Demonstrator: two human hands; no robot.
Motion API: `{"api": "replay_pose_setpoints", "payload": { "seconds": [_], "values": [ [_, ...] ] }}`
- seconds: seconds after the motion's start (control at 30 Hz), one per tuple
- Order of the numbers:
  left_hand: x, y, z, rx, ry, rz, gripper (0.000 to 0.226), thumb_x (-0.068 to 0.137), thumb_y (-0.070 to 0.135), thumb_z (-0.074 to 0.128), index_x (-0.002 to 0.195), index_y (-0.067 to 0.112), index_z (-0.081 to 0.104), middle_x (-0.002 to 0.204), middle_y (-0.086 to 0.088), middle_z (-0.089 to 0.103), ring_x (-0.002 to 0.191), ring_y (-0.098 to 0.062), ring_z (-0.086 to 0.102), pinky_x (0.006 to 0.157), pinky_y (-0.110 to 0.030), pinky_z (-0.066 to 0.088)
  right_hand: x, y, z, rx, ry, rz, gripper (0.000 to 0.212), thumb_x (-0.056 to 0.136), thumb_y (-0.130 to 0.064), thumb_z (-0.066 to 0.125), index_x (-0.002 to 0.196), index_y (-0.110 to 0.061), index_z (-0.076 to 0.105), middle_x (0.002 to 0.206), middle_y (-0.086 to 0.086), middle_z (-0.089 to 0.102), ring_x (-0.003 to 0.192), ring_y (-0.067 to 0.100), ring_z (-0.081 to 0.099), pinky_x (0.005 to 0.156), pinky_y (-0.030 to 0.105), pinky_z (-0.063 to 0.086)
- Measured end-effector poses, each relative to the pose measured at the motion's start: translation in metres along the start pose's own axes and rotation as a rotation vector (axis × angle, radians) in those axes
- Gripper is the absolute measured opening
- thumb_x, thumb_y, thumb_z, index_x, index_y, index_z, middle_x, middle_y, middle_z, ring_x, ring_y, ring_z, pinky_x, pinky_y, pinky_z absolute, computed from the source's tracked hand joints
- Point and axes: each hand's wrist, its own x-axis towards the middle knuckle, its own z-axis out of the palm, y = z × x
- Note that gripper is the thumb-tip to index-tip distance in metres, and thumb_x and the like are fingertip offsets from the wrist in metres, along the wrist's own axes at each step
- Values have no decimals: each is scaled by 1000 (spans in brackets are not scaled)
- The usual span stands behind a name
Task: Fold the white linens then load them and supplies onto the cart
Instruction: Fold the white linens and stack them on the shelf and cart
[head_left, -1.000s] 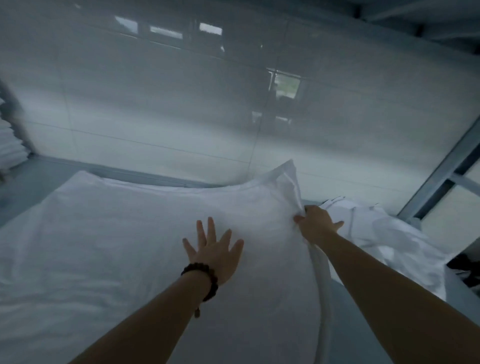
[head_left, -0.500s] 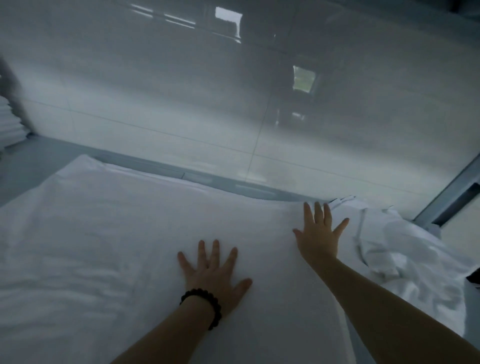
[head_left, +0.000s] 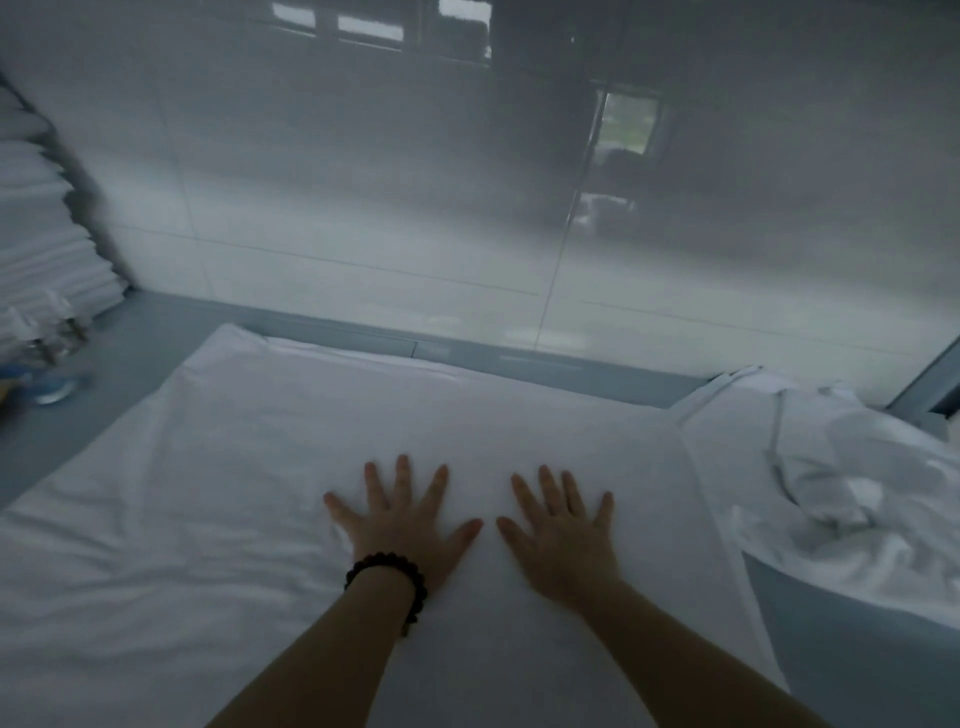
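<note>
Moved: right hand (head_left: 563, 535), from the sheet's right edge inward, now just beside left hand (head_left: 405, 525). Advice: sweep outward from the middle, evenly, clearing the wrinkles at left before folding. Both hands: palms down, fingers spread, pressing the white sheet (head_left: 234, 467), flat across the desk (head_left: 130, 338). At right: crumpled linen (head_left: 857, 493).

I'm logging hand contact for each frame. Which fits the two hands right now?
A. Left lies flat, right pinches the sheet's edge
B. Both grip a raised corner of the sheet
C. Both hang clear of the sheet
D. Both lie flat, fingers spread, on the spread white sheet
D: the left hand and the right hand lie side by side, palms down with fingers spread, on the white sheet.
</note>
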Motion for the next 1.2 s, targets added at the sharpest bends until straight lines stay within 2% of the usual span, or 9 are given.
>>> {"api": "replay_pose_setpoints", "payload": {
  "seconds": [0.13,0.4,0.6,0.7,0.83,0.97,1.03,1.13,1.2],
  "values": [
    [-24,-9,4,14,2,11,88,63,86,-14,142,50,-20,159,3,-19,144,-38,-18,91,-78,-15,-27,-9,2,1,1,14,72,81,-73,-6,147,-46,-11,161,-7,-9,147,19,-13,111,62,-10],
    [-82,-28,13,38,-33,25,65,89,65,4,144,43,-21,161,-2,-13,144,-39,-16,93,-77,-13,-89,-30,5,-6,-35,40,70,76,-75,-13,139,-48,-26,160,-8,-14,147,20,-17,111,59,-12],
    [-45,-23,11,48,23,250,69,87,71,7,146,44,-16,160,-1,-16,145,-34,-18,98,-73,-16,-81,-17,-7,0,-92,-146,71,78,-77,-2,144,-53,-12,159,-11,-17,146,16,-19,112,56,-15],
    [-11,-11,9,37,6,243,72,80,78,2,143,50,-19,158,7,-22,144,-32,-20,97,-74,-14,-60,16,-10,-25,-96,-233,63,87,-72,5,144,-53,-12,158,-17,-16,145,9,-18,116,48,-13],
    [26,-29,11,32,41,161,81,64,84,-12,139,55,-21,158,12,-18,145,-32,-16,98,-75,-9,-39,92,-18,-83,-47,70,57,97,-59,11,149,-44,-4,159,-17,-11,145,4,-13,117,52,-8],
    [45,-45,3,55,46,82,79,69,84,-8,141,53,-21,159,10,-16,146,-33,-13,101,-75,-1,-23,108,-26,-292,51,273,56,98,-54,12,152,-38,4,161,-8,-6,147,17,-13,112,62,-13],
    [45,-46,2,56,50,84,77,72,84,-6,141,53,-21,159,9,-17,146,-33,-13,101,-75,-1,-9,77,-24,-219,101,164,60,97,-57,14,152,-36,7,162,-3,-6,148,20,-12,112,59,-12],
    [41,-45,2,48,59,83,76,74,83,-5,142,52,-20,159,9,-17,146,-32,-14,103,-74,-2,11,28,-11,-36,-7,-177,62,92,-65,7,150,-44,1,160,-10,-10,147,16,-14,113,55,-11],
    [39,-45,1,59,58,78,76,75,83,-3,143,51,-19,159,8,-17,146,-32,-14,104,-73,-3,29,32,-11,-9,-35,-142,62,93,-65,6,150,-44,-1,160,-11,-8,147,13,-12,116,51,-10]
  ]
}}
